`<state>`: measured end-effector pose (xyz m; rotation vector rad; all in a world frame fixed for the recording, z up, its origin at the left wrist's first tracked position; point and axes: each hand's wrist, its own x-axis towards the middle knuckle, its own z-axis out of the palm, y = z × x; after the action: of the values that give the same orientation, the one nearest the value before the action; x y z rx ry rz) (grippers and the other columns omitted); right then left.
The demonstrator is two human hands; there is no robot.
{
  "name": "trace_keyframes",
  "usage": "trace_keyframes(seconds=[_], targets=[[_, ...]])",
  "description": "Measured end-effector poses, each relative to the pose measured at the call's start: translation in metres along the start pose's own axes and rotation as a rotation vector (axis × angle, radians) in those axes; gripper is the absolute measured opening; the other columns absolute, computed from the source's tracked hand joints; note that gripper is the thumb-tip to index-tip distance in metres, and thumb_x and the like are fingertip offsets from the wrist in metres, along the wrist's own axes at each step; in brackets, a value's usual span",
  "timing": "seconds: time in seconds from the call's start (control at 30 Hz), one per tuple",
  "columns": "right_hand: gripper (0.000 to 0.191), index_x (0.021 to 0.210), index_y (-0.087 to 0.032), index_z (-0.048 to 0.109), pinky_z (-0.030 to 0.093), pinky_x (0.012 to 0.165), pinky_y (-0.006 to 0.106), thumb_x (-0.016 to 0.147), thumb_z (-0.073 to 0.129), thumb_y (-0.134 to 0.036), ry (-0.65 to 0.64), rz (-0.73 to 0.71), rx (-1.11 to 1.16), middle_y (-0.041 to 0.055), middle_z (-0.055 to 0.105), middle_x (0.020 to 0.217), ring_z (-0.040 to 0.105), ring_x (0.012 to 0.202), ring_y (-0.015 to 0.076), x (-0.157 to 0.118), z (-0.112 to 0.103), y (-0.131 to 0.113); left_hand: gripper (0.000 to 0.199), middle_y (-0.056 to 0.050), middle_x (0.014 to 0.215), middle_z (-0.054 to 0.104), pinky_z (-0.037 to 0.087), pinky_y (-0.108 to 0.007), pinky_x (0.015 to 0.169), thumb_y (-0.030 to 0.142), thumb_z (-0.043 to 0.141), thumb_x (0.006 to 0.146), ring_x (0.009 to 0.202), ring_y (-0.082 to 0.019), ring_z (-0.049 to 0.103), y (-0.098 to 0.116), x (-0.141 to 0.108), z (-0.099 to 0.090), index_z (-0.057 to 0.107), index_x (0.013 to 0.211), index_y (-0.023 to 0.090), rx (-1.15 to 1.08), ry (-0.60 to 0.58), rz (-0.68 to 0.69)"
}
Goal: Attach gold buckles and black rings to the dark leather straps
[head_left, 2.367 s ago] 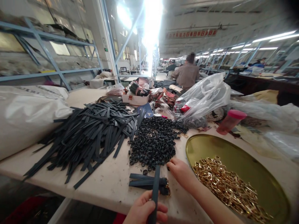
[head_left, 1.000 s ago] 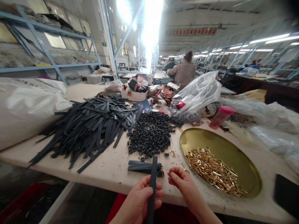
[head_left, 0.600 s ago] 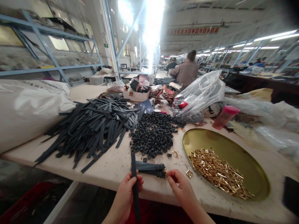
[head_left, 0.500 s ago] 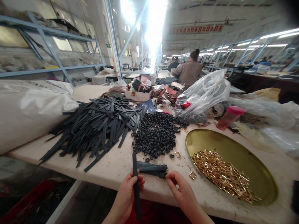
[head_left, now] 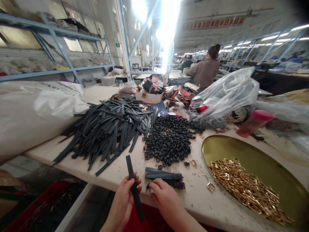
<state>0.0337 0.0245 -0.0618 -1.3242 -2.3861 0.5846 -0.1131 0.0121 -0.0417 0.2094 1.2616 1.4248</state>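
Note:
My left hand (head_left: 124, 195) grips a black strap (head_left: 135, 190), tilted with its upper end pointing away over the table edge. Just to its right, my right hand (head_left: 166, 196) is pinched on a small black loop (head_left: 148, 186) that shows at its fingertips. Beyond that hand lies a short stack of finished-looking straps (head_left: 164, 175) with gold buckles at the right end, partly hidden by the fingers. A heap of small black loops (head_left: 169, 141) sits farther back. To its left spreads a large pile of loose black straps (head_left: 113, 129).
At right, an oval gold tray (head_left: 260, 161) holds many gold buckles (head_left: 246, 183). A loose buckle (head_left: 210, 186) lies beside it. Farther back are a pink-lidded container (head_left: 256, 122), a clear plastic bag (head_left: 229, 90) and a person (head_left: 205, 71). A white sack (head_left: 41, 116) bulges at left.
My right hand has moved left from the buckle end of the stack toward my left hand, now with a small black loop. The strap in my left hand has tilted leftward; the view has shifted.

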Motion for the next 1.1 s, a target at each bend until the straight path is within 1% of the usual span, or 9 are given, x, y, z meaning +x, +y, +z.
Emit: trace_keyframes(seconds=[0.2, 0.33, 0.47, 0.6, 0.7, 0.8, 0.93, 1.03, 1.1], targets=[[0.017, 0.074, -0.019, 0.058, 0.042, 0.063, 0.03, 0.073, 0.051, -0.004, -0.018, -0.014, -0.141, 0.0066, 0.062, 0.082, 0.058, 0.075, 0.0224, 0.017, 0.015, -0.005, 0.017, -0.002, 0.069, 0.06, 0.056, -0.022, 0.063, -0.002, 0.043, 0.08, 0.061, -0.009, 0.063, 0.017, -0.003, 0.002, 0.052, 0.082, 0.012, -0.161, 0.078, -0.004], [0.007, 0.068, -0.02, 0.052, 0.039, 0.06, 0.027, 0.071, 0.057, -0.017, 0.03, 0.22, 0.439, 0.0014, 0.057, 0.07, 0.054, 0.066, 0.0178, -0.006, 0.002, 0.009, 0.017, -0.004, 0.07, 0.061, 0.057, -0.024, 0.062, -0.003, 0.044, 0.079, 0.063, -0.011, 0.064, 0.021, -0.006, 0.006, 0.052, 0.077, 0.011, -0.233, 0.1, -0.023], [0.031, 0.066, -0.02, 0.047, 0.039, 0.056, 0.026, 0.066, 0.063, -0.046, -0.079, 0.492, 1.259, 0.0003, 0.059, 0.071, 0.05, 0.054, 0.0123, -0.043, -0.005, 0.015, 0.016, -0.005, 0.072, 0.061, 0.057, -0.026, 0.067, -0.002, 0.044, 0.079, 0.067, -0.012, 0.064, 0.012, -0.007, 0.02, 0.053, 0.072, 0.01, -0.262, 0.084, -0.009], [0.042, 0.058, -0.019, 0.042, 0.034, 0.05, 0.022, 0.053, 0.073, -0.047, 0.111, 0.527, 1.391, -0.0003, 0.062, 0.074, 0.044, 0.049, 0.0079, -0.061, 0.001, 0.012, 0.015, -0.005, 0.076, 0.061, 0.056, -0.027, 0.069, -0.002, 0.046, 0.077, 0.072, -0.012, 0.063, -0.003, -0.017, 0.043, 0.054, 0.072, 0.01, -0.258, 0.037, -0.009], [0.039, 0.058, -0.02, 0.043, 0.032, 0.05, 0.022, 0.058, 0.07, -0.048, 0.266, 0.539, 1.305, -0.0039, 0.056, 0.055, 0.042, 0.048, 0.0091, -0.059, -0.008, 0.02, 0.014, -0.004, 0.082, 0.061, 0.054, -0.03, 0.072, -0.001, 0.049, 0.075, 0.08, -0.015, 0.062, -0.012, -0.035, 0.053, 0.055, 0.076, 0.012, -0.196, -0.055, -0.024], [0.037, 0.057, -0.02, 0.043, 0.032, 0.051, 0.022, 0.062, 0.068, -0.047, 0.28, 0.554, 1.238, -0.0062, 0.05, 0.045, 0.042, 0.047, 0.0095, -0.061, -0.034, 0.04, 0.012, 0.001, 0.075, 0.059, 0.052, -0.029, 0.074, 0.005, 0.06, 0.07, 0.078, -0.013, 0.06, -0.015, -0.055, 0.05, 0.055, 0.073, 0.015, -0.053, -0.254, -0.083], [0.035, 0.058, -0.02, 0.043, 0.03, 0.049, 0.022, 0.063, 0.068, -0.043, 0.046, 0.477, 1.295, -0.0058, 0.051, 0.049, 0.042, 0.047, 0.0085, -0.075, -0.069, 0.063, 0.021, 0.001, 0.076, 0.061, 0.048, -0.019, 0.057, 0.006, 0.073, 0.052, 0.067, -0.011, 0.059, -0.015, -0.068, 0.042, 0.057, 0.062, 0.014, 0.178, -0.551, -0.251], [0.032, 0.06, -0.019, 0.044, 0.026, 0.048, 0.02, 0.064, 0.068, -0.039, -0.105, 0.435, 1.309, -0.0059, 0.051, 0.049, 0.04, 0.048, 0.0079, -0.084, -0.079, 0.068, 0.013, -0.005, 0.081, 0.064, 0.046, -0.019, 0.051, 0.023, 0.065, 0.066, 0.067, -0.014, 0.061, -0.017, -0.069, 0.046, 0.062, 0.074, 0.014, 0.231, -0.69, -0.445], [0.031, 0.062, -0.019, 0.044, 0.023, 0.046, 0.02, 0.064, 0.069, -0.036, -0.171, 0.45, 1.301, -0.0063, 0.052, 0.048, 0.039, 0.047, 0.0075, -0.085, -0.078, 0.069, 0.024, -0.007, 0.082, 0.065, 0.044, -0.017, 0.049, 0.033, 0.057, 0.074, 0.063, -0.013, 0.062, -0.021, -0.067, 0.053, 0.061, 0.089, 0.014, 0.294, -0.764, -0.559]])
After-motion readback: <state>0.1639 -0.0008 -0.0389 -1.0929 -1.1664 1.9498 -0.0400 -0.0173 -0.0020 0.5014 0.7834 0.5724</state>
